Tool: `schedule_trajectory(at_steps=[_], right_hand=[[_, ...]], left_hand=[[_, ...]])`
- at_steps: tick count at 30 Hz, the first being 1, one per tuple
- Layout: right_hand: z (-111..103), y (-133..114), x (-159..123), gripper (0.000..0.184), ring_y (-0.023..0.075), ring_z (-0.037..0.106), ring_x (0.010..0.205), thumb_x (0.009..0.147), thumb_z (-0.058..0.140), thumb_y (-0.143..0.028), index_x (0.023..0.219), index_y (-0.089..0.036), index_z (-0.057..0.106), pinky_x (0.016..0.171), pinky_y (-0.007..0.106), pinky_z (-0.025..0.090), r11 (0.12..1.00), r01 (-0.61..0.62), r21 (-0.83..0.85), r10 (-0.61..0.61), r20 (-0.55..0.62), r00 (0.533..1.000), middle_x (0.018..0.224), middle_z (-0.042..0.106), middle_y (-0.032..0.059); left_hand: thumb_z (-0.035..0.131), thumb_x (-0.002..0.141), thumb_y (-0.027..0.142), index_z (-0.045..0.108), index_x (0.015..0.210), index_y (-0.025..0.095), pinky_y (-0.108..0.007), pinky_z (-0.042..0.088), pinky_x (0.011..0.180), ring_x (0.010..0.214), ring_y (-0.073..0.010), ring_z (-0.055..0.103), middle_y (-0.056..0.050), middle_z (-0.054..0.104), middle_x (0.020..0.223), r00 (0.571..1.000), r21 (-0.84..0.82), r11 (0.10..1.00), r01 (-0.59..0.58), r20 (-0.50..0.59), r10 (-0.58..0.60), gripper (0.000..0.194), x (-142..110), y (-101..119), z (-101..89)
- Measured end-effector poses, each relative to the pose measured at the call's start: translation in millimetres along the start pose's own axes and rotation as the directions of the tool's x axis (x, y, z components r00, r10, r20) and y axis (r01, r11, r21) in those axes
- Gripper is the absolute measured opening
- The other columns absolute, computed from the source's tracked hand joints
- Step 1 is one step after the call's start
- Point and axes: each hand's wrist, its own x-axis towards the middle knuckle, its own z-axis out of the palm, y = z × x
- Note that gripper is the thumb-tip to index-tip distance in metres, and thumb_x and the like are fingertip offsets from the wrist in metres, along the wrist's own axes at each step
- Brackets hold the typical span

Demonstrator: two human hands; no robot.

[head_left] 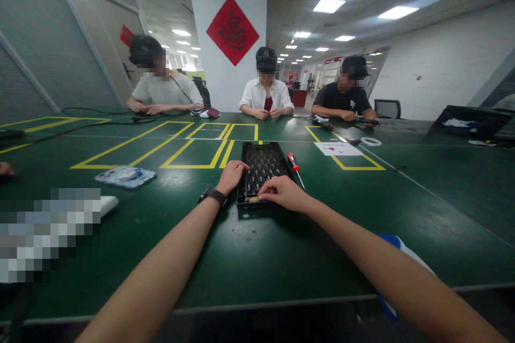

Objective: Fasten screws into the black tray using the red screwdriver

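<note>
On the green table in front of me lies a shallow black tray [245, 205] with raised walls and rows of small shiny pieces inside. My left hand [233, 176] grips its left rim, the fingers bent over the edge. Over the tray's near right part, my right hand [279, 193] is closed with thumb and fingertips together. Whatever these fingers pinch is too small to make out. Beside them, a small yellowish piece [253, 199] shows at the near end of the tray. A red-handled screwdriver [294, 164] lies just right of the tray, touched by neither hand.
A phone [125, 176] lies to the left. Yellow tape [189, 165] marks rectangles on the table [225, 257]. A paper sheet [337, 149] and a white tape roll [370, 141] lie right. A blue-white object [406, 249] is under my right forearm. Three people sit opposite.
</note>
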Motion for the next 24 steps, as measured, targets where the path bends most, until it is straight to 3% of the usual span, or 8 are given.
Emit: schedule_trajectory(at_steps=[24], right_hand=[[0.3,2.4,1.0,0.020,0.0111,0.057,0.067,0.076,0.061,-0.034,0.083,-0.017,0.071,0.062,0.022,0.038,1.000,-0.011,-0.001,0.011,0.006,1.000,0.075,0.068,0.0037]], left_hand=[[0.032,0.075,0.023,0.069,0.077,0.017,-0.031,0.039,0.089,0.096,-0.0195,0.053,-0.005,0.066,0.092,0.999,-0.029,0.999,0.036,-0.008,-0.036,0.037,1.5,-2.5,1.8]])
